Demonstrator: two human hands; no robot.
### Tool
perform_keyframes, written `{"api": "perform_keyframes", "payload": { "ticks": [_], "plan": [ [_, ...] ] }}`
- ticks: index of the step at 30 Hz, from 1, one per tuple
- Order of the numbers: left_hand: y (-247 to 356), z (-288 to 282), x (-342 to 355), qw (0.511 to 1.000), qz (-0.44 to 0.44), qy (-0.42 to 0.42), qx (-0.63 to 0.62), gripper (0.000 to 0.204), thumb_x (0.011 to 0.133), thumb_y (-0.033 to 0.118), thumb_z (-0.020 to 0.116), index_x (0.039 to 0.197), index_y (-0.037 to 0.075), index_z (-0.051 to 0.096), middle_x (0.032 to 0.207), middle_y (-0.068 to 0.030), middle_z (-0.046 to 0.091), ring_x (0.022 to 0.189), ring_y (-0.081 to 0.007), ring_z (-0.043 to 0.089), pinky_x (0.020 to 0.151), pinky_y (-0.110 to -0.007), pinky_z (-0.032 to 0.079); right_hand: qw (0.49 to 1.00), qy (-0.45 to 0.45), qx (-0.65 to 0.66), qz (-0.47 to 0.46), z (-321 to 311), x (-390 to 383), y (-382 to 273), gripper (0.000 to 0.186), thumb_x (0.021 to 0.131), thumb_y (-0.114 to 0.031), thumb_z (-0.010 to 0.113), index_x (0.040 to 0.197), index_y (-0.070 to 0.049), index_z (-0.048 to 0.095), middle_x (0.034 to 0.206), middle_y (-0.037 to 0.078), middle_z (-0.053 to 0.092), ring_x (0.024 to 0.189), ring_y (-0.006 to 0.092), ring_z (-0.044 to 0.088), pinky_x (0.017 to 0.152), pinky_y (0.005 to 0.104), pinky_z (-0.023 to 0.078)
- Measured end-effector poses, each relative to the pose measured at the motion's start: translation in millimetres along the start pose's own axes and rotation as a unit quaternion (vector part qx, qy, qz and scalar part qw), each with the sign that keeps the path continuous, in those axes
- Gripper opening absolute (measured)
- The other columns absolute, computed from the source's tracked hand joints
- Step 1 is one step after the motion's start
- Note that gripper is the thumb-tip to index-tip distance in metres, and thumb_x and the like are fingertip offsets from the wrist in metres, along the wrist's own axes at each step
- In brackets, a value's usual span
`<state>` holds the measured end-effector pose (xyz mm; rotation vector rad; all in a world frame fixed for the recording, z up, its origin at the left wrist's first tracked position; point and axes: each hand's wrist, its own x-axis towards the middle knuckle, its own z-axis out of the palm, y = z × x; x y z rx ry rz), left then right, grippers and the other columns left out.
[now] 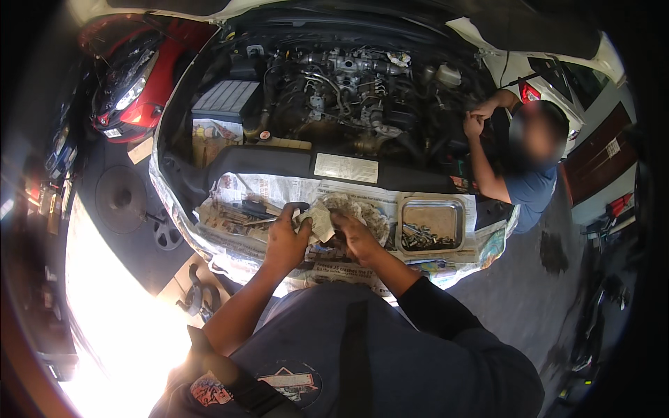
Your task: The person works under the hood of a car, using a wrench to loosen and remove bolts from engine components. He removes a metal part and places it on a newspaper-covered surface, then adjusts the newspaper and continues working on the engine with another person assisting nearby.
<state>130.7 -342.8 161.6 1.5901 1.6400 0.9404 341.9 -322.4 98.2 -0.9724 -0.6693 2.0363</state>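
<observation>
My left hand [284, 240] is closed around a crumpled pale rag [318, 222], with the thumb and fingers gripping its left side. Close on its right, my right hand [357, 239] has its fingers curled in against the rag; what they hold is hidden. Both hands are above newspaper [293, 188] spread over the front of an open engine bay. Behind the right hand lies a heap of grimy whitish cloth [369, 210]. Several tools [256, 208] rest on the paper to the left. A metal tray [463, 221] with many bolts [420, 237] stands to the right.
The exposed engine [348, 90] stretches out ahead, with an air filter [226, 97] at its left. At right a co-worker [533, 174] leans over the bay, hands together. A red car [150, 83] stands at far left. Metal parts [201, 296] lie on cardboard below.
</observation>
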Motion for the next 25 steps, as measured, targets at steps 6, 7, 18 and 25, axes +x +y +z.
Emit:
{"api": "perform_keyframes", "payload": {
  "ticks": [6,7,18,25],
  "plan": [
    [8.0,-3.1,4.7,0.995,-0.056,-0.041,-0.066,0.049,0.095,0.017,0.080,0.140,0.009,0.063,0.112,-0.0233,0.075,0.100,-0.0411,0.074,0.090,-0.048,0.058,0.994,0.078,-0.062,-0.054,10.0,-0.5,3.5,0.062,0.103,-0.023,0.077,0.152,0.003,0.049,0.131,0.015,0.067,0.116,0.0242,0.070,0.096,0.0344,0.059],
    [8.9,-5.3,7.0,0.991,-0.079,-0.051,-0.095,0.053,0.093,0.017,0.082,0.142,0.010,0.062,0.115,-0.0233,0.074,0.104,-0.0410,0.073,0.091,-0.048,0.058,0.993,0.098,-0.019,-0.058,7.4,2.3,3.1,0.059,0.103,-0.022,0.077,0.150,0.004,0.052,0.128,0.015,0.068,0.114,0.0237,0.071,0.094,0.0335,0.060],
    [-9.7,23.0,-16.2,0.950,0.244,-0.144,0.128,0.068,0.093,0.011,0.065,0.156,-0.002,0.045,0.148,-0.0336,0.049,0.141,-0.0538,0.045,0.121,-0.058,0.040,0.999,0.022,-0.014,0.048,5.0,5.2,11.9,0.028,0.107,-0.016,0.063,0.133,-0.007,0.064,0.112,0.007,0.070,0.098,0.0209,0.073,0.085,0.0390,0.063],
    [6.2,10.1,4.6,0.977,-0.032,-0.179,0.109,0.049,0.103,0.024,0.064,0.146,0.005,0.050,0.146,-0.0326,0.056,0.131,-0.0545,0.056,0.109,-0.054,0.047,0.989,-0.067,0.015,0.132,-35.3,13.4,22.0,0.044,0.111,-0.037,0.063,0.145,-0.009,0.061,0.135,0.011,0.069,0.119,0.0251,0.072,0.098,0.0401,0.063]
  ]
}}
